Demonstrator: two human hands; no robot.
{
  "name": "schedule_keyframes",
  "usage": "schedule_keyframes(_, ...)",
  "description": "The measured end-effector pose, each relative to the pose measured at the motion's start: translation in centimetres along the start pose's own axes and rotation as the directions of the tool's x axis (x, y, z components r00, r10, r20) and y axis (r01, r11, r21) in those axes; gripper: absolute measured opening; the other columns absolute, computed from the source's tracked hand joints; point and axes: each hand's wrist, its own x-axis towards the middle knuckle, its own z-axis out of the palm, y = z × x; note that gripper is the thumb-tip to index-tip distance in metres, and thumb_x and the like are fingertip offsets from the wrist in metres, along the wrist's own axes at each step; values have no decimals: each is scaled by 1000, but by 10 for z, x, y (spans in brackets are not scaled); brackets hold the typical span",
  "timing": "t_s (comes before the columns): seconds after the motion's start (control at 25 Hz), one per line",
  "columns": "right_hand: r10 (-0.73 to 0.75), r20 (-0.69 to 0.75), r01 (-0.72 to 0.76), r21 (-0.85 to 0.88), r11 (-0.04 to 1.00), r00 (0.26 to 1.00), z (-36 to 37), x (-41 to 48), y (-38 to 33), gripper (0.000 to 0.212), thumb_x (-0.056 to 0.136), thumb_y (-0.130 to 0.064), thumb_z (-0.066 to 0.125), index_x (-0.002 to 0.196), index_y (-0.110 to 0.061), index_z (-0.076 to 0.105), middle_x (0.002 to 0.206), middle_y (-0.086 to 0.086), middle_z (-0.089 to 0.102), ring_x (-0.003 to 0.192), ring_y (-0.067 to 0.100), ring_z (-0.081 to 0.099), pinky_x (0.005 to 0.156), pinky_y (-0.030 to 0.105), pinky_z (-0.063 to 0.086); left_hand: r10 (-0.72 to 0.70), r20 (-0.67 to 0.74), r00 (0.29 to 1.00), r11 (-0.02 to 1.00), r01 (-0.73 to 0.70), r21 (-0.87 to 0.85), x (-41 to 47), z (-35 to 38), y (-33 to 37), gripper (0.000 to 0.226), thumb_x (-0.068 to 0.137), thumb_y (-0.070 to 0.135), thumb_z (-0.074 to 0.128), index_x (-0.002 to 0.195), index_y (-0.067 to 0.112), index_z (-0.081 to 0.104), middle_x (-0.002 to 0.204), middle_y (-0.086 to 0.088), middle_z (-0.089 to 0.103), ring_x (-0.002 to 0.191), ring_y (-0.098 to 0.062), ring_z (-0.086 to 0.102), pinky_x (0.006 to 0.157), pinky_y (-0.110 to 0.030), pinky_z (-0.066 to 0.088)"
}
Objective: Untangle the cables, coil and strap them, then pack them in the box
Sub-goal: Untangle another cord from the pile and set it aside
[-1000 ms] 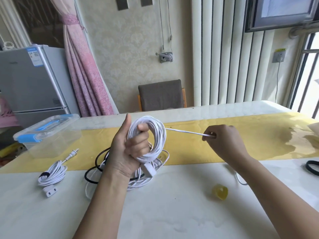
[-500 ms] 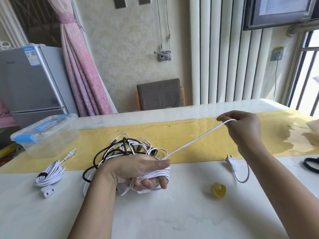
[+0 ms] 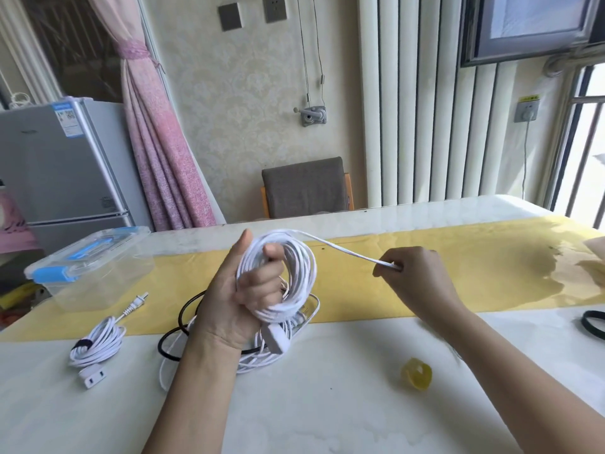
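Note:
My left hand (image 3: 242, 290) is raised above the table, its fingers curled through a coil of white cable (image 3: 294, 280) wound around them, thumb pointing up. The cable's free end runs taut to the right, where my right hand (image 3: 415, 280) pinches it. A white socket end (image 3: 275, 339) hangs below the coil. Under my left hand lies a tangle of black and white cables (image 3: 183, 342). A coiled, strapped white cable (image 3: 98, 342) lies at the left. The clear box (image 3: 91, 270) with blue clips stands closed at the far left.
A yellow strap roll (image 3: 416, 373) lies on the white table near my right forearm. A black loop (image 3: 594, 324) shows at the right edge. A yellow runner (image 3: 425, 257) crosses the table. A chair (image 3: 306, 186) stands behind it.
My left hand has lifted from the table and turned upright with the coil. My right hand came down and left, laying another turn of cable on the coil.

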Motion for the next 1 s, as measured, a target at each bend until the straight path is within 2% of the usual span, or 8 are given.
schedule_keyframes(0.16,-231,44,235,-256,938,972,9,-8,-7,21,87,-12,52,87,-21,71,54,-5,51,55,23,48,48,28,30,279,-130,951,911,-305,-277,1,-7,-1,42,102,37,35,105,-1,52,69,2,39,57,-9,36,61,-27,36)
schedule_keyframes(0.32,-361,310,463,-387,797,880,23,-20,-19,30,93,-14,40,110,-27,61,88,2,67,75,30,54,58,30,29,381,-249,890,771,-455,-446,-5,-14,5,30,101,27,36,103,0,49,69,-4,42,61,-15,41,66,-29,38)
schedule_keyframes(0.44,-517,406,655,-407,636,754,37,-30,-28,19,81,-9,57,92,-23,63,68,2,63,56,30,48,43,27,17,448,-310,838,752,-541,-377,-7,-17,7,34,102,26,36,101,-4,51,70,-10,48,62,-21,48,66,-31,42)
schedule_keyframes(0.56,-590,454,745,-406,530,667,40,-40,-34,19,57,-10,70,62,-23,57,42,-2,47,32,23,37,42,21,-1,580,-462,671,776,-627,64,5,-3,1,32,101,31,37,95,5,53,64,1,46,52,-10,47,55,-20,46)
schedule_keyframes(0.64,-656,444,792,-361,492,610,38,-44,-36,15,58,-12,66,58,-24,57,43,-3,44,32,21,36,39,22,2,681,-479,554,727,-435,531,15,4,-9,34,98,40,34,90,12,51,58,7,42,47,-6,41,48,-15,40)
schedule_keyframes(0.68,-691,422,810,-335,482,586,33,-46,-39,13,61,-12,62,59,-24,59,44,-4,45,33,20,36,38,22,7,721,-423,549,642,-300,705,19,4,-13,35,96,43,35,90,12,51,56,8,43,46,-7,41,48,-15,38)
schedule_keyframes(0.84,-777,203,803,-179,569,596,11,-43,-42,25,78,-12,45,68,-21,66,52,-3,51,41,21,40,36,24,24,657,-213,723,200,105,974,20,-5,-30,38,96,46,41,94,10,51,58,4,47,54,-13,46,54,-22,42)
schedule_keyframes(1.0,-706,25,704,59,708,708,-6,-35,-41,22,72,-7,53,72,-21,70,55,-9,58,45,11,44,40,24,36,370,-247,895,125,216,968,24,11,-49,50,99,47,36,75,6,48,54,-4,48,47,-12,42,53,-23,37)
